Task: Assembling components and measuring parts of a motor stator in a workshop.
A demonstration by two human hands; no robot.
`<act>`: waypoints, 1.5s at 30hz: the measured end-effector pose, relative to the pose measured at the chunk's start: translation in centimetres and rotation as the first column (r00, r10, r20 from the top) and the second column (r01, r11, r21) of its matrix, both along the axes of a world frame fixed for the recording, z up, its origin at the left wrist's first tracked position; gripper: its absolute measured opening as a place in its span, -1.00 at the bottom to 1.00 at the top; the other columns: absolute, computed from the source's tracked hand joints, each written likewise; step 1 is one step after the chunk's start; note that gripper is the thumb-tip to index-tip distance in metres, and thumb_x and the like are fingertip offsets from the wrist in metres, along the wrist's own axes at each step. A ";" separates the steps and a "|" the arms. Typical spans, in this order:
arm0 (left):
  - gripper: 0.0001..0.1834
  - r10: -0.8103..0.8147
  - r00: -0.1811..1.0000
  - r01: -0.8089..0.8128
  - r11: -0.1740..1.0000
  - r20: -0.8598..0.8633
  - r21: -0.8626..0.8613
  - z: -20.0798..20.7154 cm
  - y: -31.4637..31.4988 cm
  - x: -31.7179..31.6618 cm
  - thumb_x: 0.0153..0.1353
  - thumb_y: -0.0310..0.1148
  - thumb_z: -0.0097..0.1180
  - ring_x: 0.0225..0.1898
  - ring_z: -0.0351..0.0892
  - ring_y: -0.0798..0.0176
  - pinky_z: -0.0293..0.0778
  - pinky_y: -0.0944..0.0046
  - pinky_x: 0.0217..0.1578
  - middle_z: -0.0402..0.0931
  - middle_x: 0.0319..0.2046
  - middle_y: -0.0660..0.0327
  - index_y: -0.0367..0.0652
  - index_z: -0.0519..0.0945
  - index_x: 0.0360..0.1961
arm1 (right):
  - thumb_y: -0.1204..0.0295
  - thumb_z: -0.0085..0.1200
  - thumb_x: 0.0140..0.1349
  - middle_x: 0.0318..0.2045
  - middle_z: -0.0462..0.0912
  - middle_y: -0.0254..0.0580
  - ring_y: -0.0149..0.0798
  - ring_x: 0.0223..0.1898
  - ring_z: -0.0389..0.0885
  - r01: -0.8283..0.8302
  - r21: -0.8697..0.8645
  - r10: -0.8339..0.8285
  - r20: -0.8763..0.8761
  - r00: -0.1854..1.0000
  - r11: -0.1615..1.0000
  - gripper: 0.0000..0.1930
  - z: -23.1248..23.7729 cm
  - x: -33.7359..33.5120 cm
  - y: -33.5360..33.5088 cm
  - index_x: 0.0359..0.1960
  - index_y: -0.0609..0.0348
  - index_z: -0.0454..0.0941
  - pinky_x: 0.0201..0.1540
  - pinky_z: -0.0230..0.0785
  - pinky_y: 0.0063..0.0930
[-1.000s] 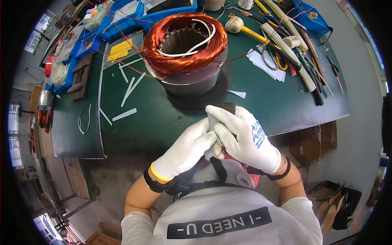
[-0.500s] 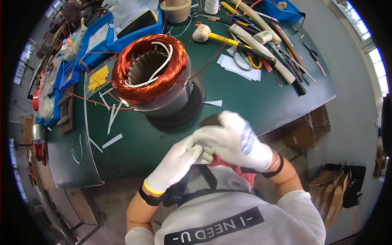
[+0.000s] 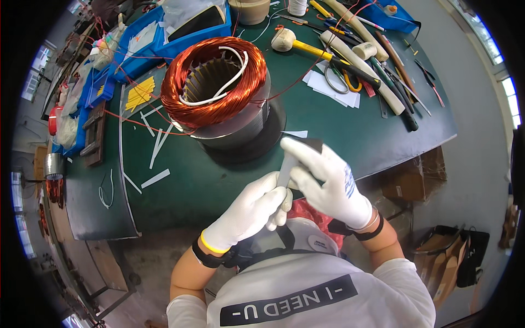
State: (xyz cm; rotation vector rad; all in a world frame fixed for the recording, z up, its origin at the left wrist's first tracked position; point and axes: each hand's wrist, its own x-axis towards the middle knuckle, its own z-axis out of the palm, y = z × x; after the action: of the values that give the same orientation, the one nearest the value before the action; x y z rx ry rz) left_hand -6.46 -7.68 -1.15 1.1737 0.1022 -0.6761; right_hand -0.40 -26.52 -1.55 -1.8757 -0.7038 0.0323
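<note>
Over the bench's near edge, both my gloved hands meet around a narrow pale strip, probably paper [image 3: 285,168]. My left hand [image 3: 245,210] pinches its lower end between thumb and fingers. My right hand [image 3: 331,183] is bent over the strip, its index finger along the top end and other fingers against the side. A dark flat piece [image 3: 313,144] shows behind the right knuckles; most of it is hidden. Beyond my hands stands a motor stator [image 3: 249,123] with a ring of copper windings [image 3: 175,82] and a white sleeve or cord [image 3: 244,65] lying on it.
A mallet [image 3: 284,41], scissors [image 3: 358,83], pliers [image 3: 426,74] and several rods lie at the right. White paper pieces [image 3: 331,90] sit near them. Blue bins [image 3: 188,42], yellow strips [image 3: 141,94] and cut white strips [image 3: 156,177] are at the left. Red wires cross the bench [image 3: 186,205].
My right hand has shifted slightly right and its fingers have opened out, so the pale strip between my hands now shows. The view has moved a little; the stator stays put.
</note>
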 end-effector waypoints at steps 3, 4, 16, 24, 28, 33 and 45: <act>-0.71 0.021 1.000 -0.021 0.999 0.012 0.025 -0.4 -0.2 0.0 0.47 -0.36 -0.26 -0.50 0.35 0.53 0.32 0.49 -0.54 0.40 -0.41 0.33 -0.28 0.45 0.01 | 0.55 0.06 0.23 -0.23 0.63 -0.06 -0.33 -0.35 0.67 -0.032 -0.203 0.087 0.271 0.959 0.979 -0.43 0.5 0.0 -0.1 0.32 0.32 0.33 -0.22 0.51 -0.49; -0.71 0.050 0.999 -0.051 0.998 0.009 0.034 -0.7 -0.2 0.0 0.47 -0.36 -0.26 -0.49 0.37 0.52 0.34 0.49 -0.53 0.40 -0.41 0.33 -0.28 0.45 0.02 | 0.54 0.08 0.23 -0.28 0.63 -0.09 -0.34 -0.34 0.66 0.032 -0.050 -0.031 0.018 0.999 0.998 -0.45 0.7 -0.3 0.1 0.30 0.33 0.35 -0.22 0.50 -0.49; -0.69 0.182 0.983 -0.180 0.982 0.025 -0.048 -2.5 0.0 -0.2 0.51 -0.34 -0.17 -0.39 0.50 0.50 0.47 0.46 -0.31 0.55 -0.32 0.28 -0.35 0.52 0.02 | 0.46 0.31 -0.08 -0.44 0.65 -0.22 -0.15 -0.52 0.58 -0.013 -0.181 0.104 0.503 0.858 0.983 -0.72 0.9 -0.3 0.2 -0.25 0.11 0.70 -0.44 0.43 -0.32; -0.55 0.191 0.981 -0.167 0.925 0.037 -0.342 -1.8 0.4 -0.3 0.54 -0.31 -0.24 -0.05 0.60 0.32 0.51 0.26 0.02 0.57 -0.01 0.13 -0.42 0.38 0.27 | 0.41 0.42 -0.26 -0.29 0.57 -0.21 -0.15 -0.39 0.58 0.116 -0.154 0.023 0.691 0.722 0.981 -0.59 -0.2 -0.9 0.8 -0.24 0.00 0.72 -0.42 0.39 -0.29; -0.42 0.267 0.961 -0.276 0.895 -0.075 -0.350 -2.1 -0.1 -0.6 0.53 -0.07 -0.19 0.00 0.58 0.21 0.46 0.16 0.08 0.56 0.01 0.04 -0.44 0.39 0.23 | 0.39 0.43 -0.28 -0.34 0.57 -0.21 -0.14 -0.44 0.57 0.104 -0.121 0.011 0.704 0.710 0.987 -0.60 -0.5 -0.7 1.2 -0.26 0.02 0.71 -0.44 0.40 -0.29; -0.41 0.219 0.976 -0.207 0.905 -0.011 -0.370 -1.8 -0.2 -0.5 0.53 -0.06 -0.17 0.01 0.58 0.22 0.47 0.16 0.10 0.55 0.04 0.06 -0.43 0.38 0.25 | 0.45 0.44 -0.26 -0.38 0.62 -0.17 -0.11 -0.51 0.55 0.111 -0.041 -0.054 0.677 0.734 0.993 -0.63 -0.6 -0.7 1.4 -0.29 0.04 0.69 -0.43 0.41 -0.23; -0.54 0.128 0.968 -0.161 0.976 0.217 0.145 -1.2 0.0 -0.8 0.51 -0.12 -0.08 -0.42 0.57 0.42 0.51 0.37 -0.33 0.62 -0.44 0.20 -0.40 0.56 -0.04 | 0.57 0.21 0.26 -0.15 0.64 -0.23 -0.44 -0.15 0.58 0.195 0.355 -0.024 -0.433 0.901 0.914 -0.72 -0.3 -2.0 -0.6 0.02 0.29 0.61 -0.12 0.48 -0.51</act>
State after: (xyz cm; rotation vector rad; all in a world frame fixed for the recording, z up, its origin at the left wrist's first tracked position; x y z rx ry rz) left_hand -7.30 -7.70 -2.33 1.3722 0.0681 -0.4193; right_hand -2.44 -27.15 -1.83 -1.4492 -0.2729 0.2040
